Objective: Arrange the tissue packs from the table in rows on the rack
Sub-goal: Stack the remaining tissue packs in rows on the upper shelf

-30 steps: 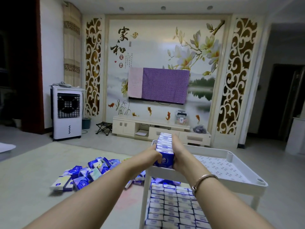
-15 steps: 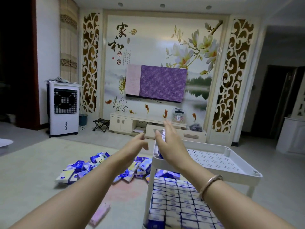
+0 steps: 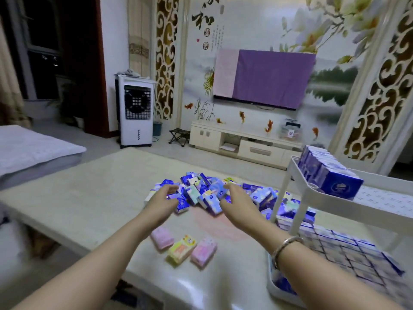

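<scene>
Both hands have left the rack's top tray (image 3: pixel 299 189), where 1 row of blue tissue packs (image 3: pixel 324 173) now stands at 3 o'clock. The left hand (image 3: pixel 162 199) and right hand (image 3: pixel 237 201), fingers spread and holding nothing, reach the tissue pile (image 3: pixel 201 189) at 12 o'clock for another batch.

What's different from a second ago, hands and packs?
Both hands let go of the blue row of packs, now standing on the rack's top shelf, and swung left and down. The left hand and right hand now reach, fingers spread, over the loose pile on the table, holding nothing. The pile and the filled lower shelf look unchanged.
</scene>
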`<state>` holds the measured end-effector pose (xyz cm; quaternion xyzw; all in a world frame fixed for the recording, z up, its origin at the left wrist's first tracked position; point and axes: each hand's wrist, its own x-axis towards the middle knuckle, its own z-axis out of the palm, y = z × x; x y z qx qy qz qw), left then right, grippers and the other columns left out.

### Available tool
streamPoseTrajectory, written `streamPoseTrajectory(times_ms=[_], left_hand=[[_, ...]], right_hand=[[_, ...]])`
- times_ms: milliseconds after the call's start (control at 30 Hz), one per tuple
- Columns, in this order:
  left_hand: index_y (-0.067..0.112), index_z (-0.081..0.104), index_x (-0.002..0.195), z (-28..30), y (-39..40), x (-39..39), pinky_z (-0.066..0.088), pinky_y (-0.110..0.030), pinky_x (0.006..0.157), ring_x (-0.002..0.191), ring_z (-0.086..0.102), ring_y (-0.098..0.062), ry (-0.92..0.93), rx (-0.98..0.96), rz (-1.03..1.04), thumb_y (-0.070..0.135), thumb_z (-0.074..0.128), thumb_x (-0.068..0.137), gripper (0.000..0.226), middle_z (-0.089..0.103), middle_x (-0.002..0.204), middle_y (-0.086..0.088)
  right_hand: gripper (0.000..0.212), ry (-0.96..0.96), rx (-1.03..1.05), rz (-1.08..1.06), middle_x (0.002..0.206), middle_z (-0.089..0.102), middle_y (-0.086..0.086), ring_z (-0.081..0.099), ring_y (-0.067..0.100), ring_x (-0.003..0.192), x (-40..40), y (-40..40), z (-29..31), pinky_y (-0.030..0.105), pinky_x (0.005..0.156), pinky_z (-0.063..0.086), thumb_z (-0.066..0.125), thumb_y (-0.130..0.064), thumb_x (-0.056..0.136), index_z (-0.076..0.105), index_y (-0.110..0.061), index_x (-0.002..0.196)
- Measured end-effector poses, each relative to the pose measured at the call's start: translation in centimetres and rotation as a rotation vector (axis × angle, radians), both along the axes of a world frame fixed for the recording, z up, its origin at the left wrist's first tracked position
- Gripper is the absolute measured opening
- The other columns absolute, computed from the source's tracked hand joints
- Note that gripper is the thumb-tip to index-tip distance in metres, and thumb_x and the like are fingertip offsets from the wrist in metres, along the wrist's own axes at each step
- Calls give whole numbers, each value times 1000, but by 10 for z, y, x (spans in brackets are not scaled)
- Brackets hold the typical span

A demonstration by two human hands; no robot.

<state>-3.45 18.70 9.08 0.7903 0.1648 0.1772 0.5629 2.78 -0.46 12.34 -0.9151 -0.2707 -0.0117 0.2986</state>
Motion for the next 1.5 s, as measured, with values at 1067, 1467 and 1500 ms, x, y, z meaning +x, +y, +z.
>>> streamPoseTrajectory(times_ms=[1067, 1467, 1500], left_hand=[[23, 42, 125, -80, 35, 116, 41, -26, 58, 77, 52, -22, 197, 155, 8, -7, 50, 75, 59, 54, 106, -8], [28, 43, 119, -10, -18, 62, 54, -30, 72, 75, 65, -18, 66, -480, -51, 10, 73, 79, 53, 58, 117, -2], [27, 42, 119, 0, -25, 54, 54, -30, 74, 74, 66, -16, 49, -480, -60, 13, 76, 78, 55, 60, 117, -2]], right_hand=[[36, -3, -249, 93, 115, 49, 1, 50, 35, 105, 155, 81, -148, 41, 87, 43, 54, -43, 80, 46, -24, 110], [73, 54, 275, 199, 122, 45, -10, 38, 8, 117, 54, 30, -74, 7, 84, 34, 77, -27, 68, 35, -27, 128], [73, 26, 278, 200, 122, 44, -11, 36, 7, 118, 44, 21, -60, 8, 85, 34, 77, -26, 69, 34, -27, 128]])
